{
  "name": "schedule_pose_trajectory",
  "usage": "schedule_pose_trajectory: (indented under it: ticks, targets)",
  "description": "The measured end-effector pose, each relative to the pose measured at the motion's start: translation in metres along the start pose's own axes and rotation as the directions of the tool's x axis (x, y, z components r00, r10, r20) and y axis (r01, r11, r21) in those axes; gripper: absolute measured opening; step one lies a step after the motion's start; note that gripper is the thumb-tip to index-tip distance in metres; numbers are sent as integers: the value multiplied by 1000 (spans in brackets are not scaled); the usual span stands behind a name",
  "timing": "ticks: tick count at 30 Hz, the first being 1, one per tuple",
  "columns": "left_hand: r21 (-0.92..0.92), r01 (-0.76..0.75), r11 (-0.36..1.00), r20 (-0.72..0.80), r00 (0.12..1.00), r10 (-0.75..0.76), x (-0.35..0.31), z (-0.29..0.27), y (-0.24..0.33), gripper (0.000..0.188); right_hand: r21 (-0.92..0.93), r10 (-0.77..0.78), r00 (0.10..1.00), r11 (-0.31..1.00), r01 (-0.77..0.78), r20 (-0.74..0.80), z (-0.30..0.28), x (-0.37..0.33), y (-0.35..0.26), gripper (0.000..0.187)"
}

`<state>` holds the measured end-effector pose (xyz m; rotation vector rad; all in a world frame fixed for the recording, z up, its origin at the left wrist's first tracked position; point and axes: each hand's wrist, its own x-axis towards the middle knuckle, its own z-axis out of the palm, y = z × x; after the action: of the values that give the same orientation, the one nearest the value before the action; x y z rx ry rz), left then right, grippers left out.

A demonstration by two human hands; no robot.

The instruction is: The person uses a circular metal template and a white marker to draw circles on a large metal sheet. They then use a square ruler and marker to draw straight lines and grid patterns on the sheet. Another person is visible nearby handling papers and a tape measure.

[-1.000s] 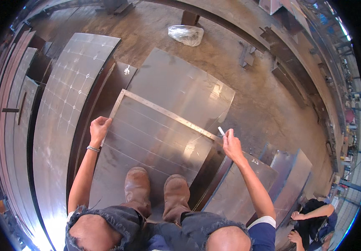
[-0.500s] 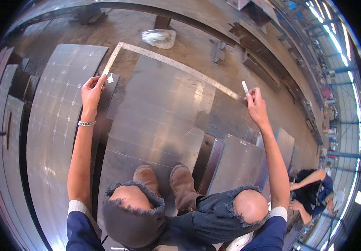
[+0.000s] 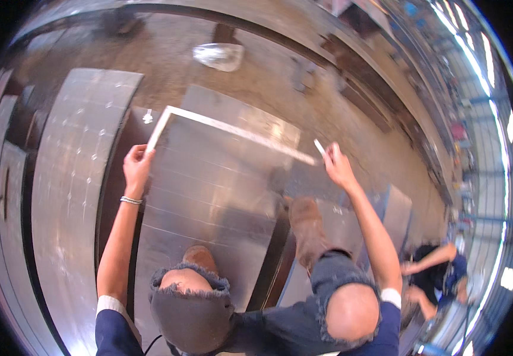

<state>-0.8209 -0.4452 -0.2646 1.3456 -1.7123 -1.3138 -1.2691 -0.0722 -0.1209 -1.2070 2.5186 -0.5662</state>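
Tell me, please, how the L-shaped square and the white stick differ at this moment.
Shape: the L-shaped square has two straight legs meeting at a corner, while the white stick is a single straight piece.
Size: the L-shaped square is far longer than the white stick.
Hold: the left hand grips the L-shaped square by its shorter leg; the right hand holds the white stick.
Both look pale and slim.

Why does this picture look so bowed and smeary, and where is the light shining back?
In the head view, straight edges bend toward the dark rim, as fisheye lenses do; in the head view, the metal square and plastic bag look blurred, perhaps from motion; in the head view, pale sheen and soft shadow lie on the steel plate.
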Motion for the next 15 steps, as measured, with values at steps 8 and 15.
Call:
schedule_pose_trajectory:
  ticks: [8, 15]
  targets:
    - [225, 58, 973, -71, 997, -43, -15, -9, 0, 27, 220, 145, 960, 955, -198, 238, 84, 5, 29, 16]
    - [208, 188, 960, -121, 979, -165, -39, 6, -3, 33, 330, 87, 954, 926, -183, 286, 107, -3, 67, 14]
